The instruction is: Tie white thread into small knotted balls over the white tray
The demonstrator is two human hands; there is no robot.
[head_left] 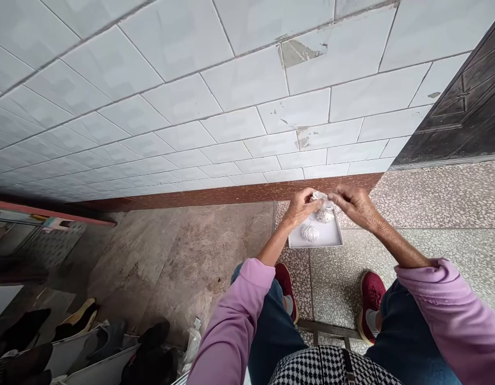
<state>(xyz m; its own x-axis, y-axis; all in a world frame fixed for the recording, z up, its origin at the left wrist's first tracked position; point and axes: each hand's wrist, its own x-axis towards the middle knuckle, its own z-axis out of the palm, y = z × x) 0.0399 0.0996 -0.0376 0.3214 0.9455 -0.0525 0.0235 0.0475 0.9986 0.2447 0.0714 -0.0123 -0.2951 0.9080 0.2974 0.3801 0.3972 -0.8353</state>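
Above a shallow white box tray point(337, 241) on the floor, my two hands are close together. My left hand point(300, 208) pinches a crumpled, whitish, see-through piece point(321, 198) that looks like thin plastic. Fingers of my right hand point(356, 207) are pinched together at the right edge of this piece, slightly blurred; what lies between them is too small to make out. A round bundle of shiny, silvery-white strands point(310, 233) rests in the tray's front left. A second silvery bundle point(325, 215) sits just below my fingers, partly covered by them.
A white tiled wall point(231, 123) with a brown base strip stands right behind the tray. My red shoes point(371, 291) are on the speckled floor on either side. Boxes with dark shoes point(106, 342) are at the lower left. A dark door point(464, 112) is at the right.
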